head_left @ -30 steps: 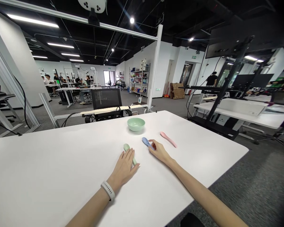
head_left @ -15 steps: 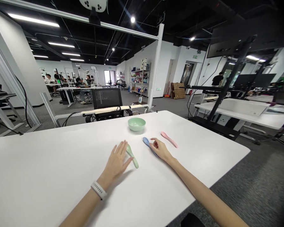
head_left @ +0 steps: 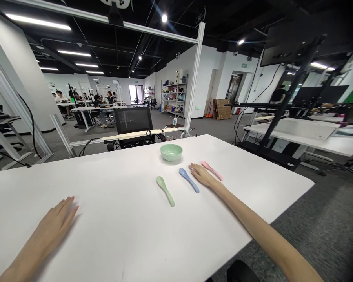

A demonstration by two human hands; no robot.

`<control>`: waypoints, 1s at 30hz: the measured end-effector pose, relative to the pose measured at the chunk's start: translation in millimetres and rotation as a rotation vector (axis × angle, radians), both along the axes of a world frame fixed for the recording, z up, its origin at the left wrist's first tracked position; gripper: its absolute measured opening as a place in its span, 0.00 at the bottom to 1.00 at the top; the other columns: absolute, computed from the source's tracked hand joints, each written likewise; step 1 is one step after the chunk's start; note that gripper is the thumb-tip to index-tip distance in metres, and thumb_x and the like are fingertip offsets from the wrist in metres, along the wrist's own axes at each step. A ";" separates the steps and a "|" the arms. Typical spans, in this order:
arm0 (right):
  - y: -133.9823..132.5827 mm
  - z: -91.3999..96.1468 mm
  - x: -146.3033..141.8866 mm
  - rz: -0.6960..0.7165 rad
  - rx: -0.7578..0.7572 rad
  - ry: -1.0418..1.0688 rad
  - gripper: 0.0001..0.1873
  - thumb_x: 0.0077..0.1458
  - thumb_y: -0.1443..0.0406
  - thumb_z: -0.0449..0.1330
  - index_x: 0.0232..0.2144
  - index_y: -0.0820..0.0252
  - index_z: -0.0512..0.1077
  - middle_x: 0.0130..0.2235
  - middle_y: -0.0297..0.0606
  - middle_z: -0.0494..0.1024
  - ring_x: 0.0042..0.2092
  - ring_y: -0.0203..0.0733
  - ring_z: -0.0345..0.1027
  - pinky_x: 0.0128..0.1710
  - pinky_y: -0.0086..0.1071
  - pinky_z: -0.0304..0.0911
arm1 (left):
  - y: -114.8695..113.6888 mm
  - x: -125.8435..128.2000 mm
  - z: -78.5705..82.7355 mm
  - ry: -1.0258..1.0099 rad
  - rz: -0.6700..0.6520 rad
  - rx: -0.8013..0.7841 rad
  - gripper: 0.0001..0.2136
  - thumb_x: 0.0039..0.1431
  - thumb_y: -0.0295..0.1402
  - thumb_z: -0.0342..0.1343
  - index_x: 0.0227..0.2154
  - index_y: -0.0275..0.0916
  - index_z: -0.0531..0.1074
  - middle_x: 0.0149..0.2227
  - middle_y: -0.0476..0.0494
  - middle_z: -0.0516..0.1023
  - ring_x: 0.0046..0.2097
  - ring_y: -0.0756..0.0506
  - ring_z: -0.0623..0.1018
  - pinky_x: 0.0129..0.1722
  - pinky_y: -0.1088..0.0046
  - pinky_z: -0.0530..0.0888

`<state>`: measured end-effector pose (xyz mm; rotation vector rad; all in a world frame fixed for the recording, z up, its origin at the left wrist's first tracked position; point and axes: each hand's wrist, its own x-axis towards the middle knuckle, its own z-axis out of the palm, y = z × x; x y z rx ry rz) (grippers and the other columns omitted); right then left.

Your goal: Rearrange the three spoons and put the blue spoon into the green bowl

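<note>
White tabletop (head_left: 111, 184) fills most of my feed, with an aluminium frame (head_left: 195, 78) rising beyond its far edge, a mesh-backed office chair (head_left: 133, 121) behind it and a loaded shelving unit (head_left: 173, 96) far off across the room. On the tabletop, the left hand (head_left: 57, 219) lies palm down near the near edge, well apart from everything else; its grip is wide and holds nothing. The right hand (head_left: 204, 175) rests palm down further out, its grip also wide and empty, just beside the pink spoon (head_left: 211, 170) and near the blue spoon (head_left: 189, 180). A pale green bowl (head_left: 171, 152) sits at the far side, beyond the spoons and apart from them. The three spoons lie side by side, and the green spoon (head_left: 165, 191) is furthest left, well clear of both hands.
</note>
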<state>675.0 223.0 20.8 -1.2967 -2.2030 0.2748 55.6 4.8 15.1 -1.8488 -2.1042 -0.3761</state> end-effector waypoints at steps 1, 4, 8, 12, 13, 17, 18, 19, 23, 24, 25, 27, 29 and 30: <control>-0.2 -2.1 -0.4 0.001 -0.002 0.011 0.24 0.67 0.57 0.51 0.56 0.58 0.78 0.64 0.47 0.75 0.68 0.56 0.64 0.69 0.53 0.56 | -3.5 -2.9 -1.7 -0.042 0.031 -0.031 0.31 0.69 0.47 0.31 0.63 0.38 0.67 0.66 0.39 0.74 0.68 0.41 0.72 0.67 0.58 0.70; -1.7 -6.5 -1.3 -0.004 -0.003 0.038 0.22 0.67 0.56 0.53 0.55 0.55 0.79 0.61 0.45 0.78 0.67 0.55 0.66 0.68 0.52 0.59 | -9.0 -1.8 -6.2 -0.118 0.068 -0.065 0.33 0.68 0.48 0.31 0.63 0.38 0.68 0.67 0.38 0.73 0.70 0.39 0.70 0.68 0.56 0.69; -2.8 -7.0 -0.5 -0.001 -0.004 0.034 0.23 0.67 0.56 0.52 0.56 0.56 0.78 0.63 0.46 0.76 0.68 0.56 0.64 0.69 0.53 0.57 | -10.7 3.2 -10.4 -0.157 0.060 -0.022 0.30 0.66 0.49 0.34 0.62 0.46 0.70 0.65 0.46 0.76 0.69 0.39 0.71 0.67 0.55 0.71; -4.4 -4.4 -1.1 0.017 -0.013 0.024 0.24 0.68 0.56 0.50 0.57 0.57 0.78 0.64 0.46 0.75 0.68 0.55 0.64 0.70 0.52 0.56 | -11.7 4.3 -9.1 -0.168 0.067 -0.019 0.31 0.66 0.50 0.33 0.61 0.46 0.71 0.64 0.48 0.77 0.68 0.39 0.72 0.66 0.56 0.71; -5.1 -3.7 -1.7 0.014 -0.017 0.032 0.24 0.68 0.56 0.51 0.57 0.57 0.78 0.63 0.46 0.76 0.68 0.56 0.65 0.69 0.52 0.57 | -12.0 4.5 -8.3 -0.175 0.065 -0.017 0.30 0.66 0.50 0.34 0.62 0.47 0.71 0.64 0.49 0.77 0.68 0.38 0.72 0.66 0.55 0.72; -7.3 -1.1 -4.0 -0.012 -0.026 0.066 0.23 0.66 0.55 0.54 0.55 0.55 0.79 0.60 0.46 0.79 0.66 0.57 0.66 0.68 0.52 0.59 | -12.4 6.0 -5.9 -0.193 0.055 -0.017 0.30 0.65 0.48 0.36 0.63 0.48 0.70 0.64 0.47 0.77 0.68 0.37 0.72 0.66 0.52 0.71; -7.6 -0.2 -4.3 -0.013 -0.026 0.067 0.23 0.66 0.55 0.54 0.55 0.55 0.79 0.60 0.46 0.79 0.67 0.57 0.66 0.68 0.52 0.59 | -12.4 6.2 -5.9 -0.190 0.060 -0.026 0.30 0.65 0.48 0.36 0.62 0.46 0.71 0.64 0.46 0.77 0.69 0.37 0.72 0.66 0.54 0.71; -8.1 1.1 -4.5 -0.014 -0.023 0.066 0.23 0.66 0.55 0.53 0.55 0.56 0.79 0.61 0.46 0.78 0.67 0.57 0.65 0.68 0.53 0.58 | -12.4 6.1 -6.3 -0.184 0.070 -0.035 0.30 0.65 0.48 0.36 0.62 0.44 0.71 0.65 0.44 0.76 0.69 0.38 0.71 0.67 0.55 0.70; -16.7 12.0 -9.8 -0.031 0.019 0.061 0.23 0.67 0.58 0.52 0.55 0.58 0.79 0.62 0.49 0.76 0.67 0.58 0.64 0.67 0.52 0.57 | -12.3 2.5 -11.1 -0.158 0.096 -0.061 0.31 0.67 0.48 0.33 0.61 0.41 0.72 0.67 0.42 0.73 0.70 0.41 0.69 0.68 0.59 0.69; -21.6 15.8 -13.0 -0.048 0.024 0.059 0.23 0.67 0.58 0.52 0.55 0.58 0.79 0.61 0.49 0.77 0.65 0.58 0.67 0.65 0.51 0.59 | -12.3 0.7 -13.1 -0.155 0.089 -0.058 0.31 0.67 0.47 0.32 0.61 0.41 0.72 0.67 0.42 0.73 0.70 0.41 0.69 0.67 0.58 0.69; -27.8 19.7 -16.9 -0.072 0.020 0.052 0.23 0.66 0.57 0.53 0.55 0.59 0.79 0.58 0.50 0.79 0.61 0.58 0.70 0.62 0.49 0.62 | -12.1 -1.3 -15.3 -0.155 0.077 -0.053 0.31 0.67 0.47 0.33 0.61 0.42 0.71 0.67 0.41 0.73 0.70 0.41 0.70 0.67 0.57 0.70; -42.8 26.4 -25.5 -0.123 -0.012 0.020 0.24 0.64 0.55 0.56 0.56 0.59 0.78 0.49 0.49 0.82 0.51 0.55 0.75 0.54 0.44 0.67 | -11.3 -6.3 -19.9 -0.160 0.056 -0.038 0.30 0.67 0.47 0.34 0.62 0.43 0.71 0.67 0.42 0.73 0.70 0.40 0.70 0.67 0.53 0.71; -58.0 31.2 -32.4 -0.143 -0.084 -0.014 0.26 0.61 0.57 0.59 0.58 0.60 0.76 0.39 0.44 0.82 0.42 0.50 0.75 0.45 0.39 0.67 | -9.9 -11.8 -24.5 -0.169 0.042 -0.050 0.30 0.66 0.47 0.36 0.63 0.41 0.70 0.68 0.40 0.72 0.70 0.38 0.69 0.67 0.50 0.71; -64.1 33.1 -34.3 -0.139 -0.128 -0.016 0.26 0.60 0.58 0.59 0.59 0.61 0.75 0.36 0.41 0.81 0.38 0.47 0.74 0.41 0.36 0.65 | -9.1 -14.5 -26.6 -0.174 0.039 -0.067 0.32 0.66 0.48 0.37 0.64 0.39 0.70 0.68 0.39 0.71 0.71 0.37 0.68 0.67 0.50 0.70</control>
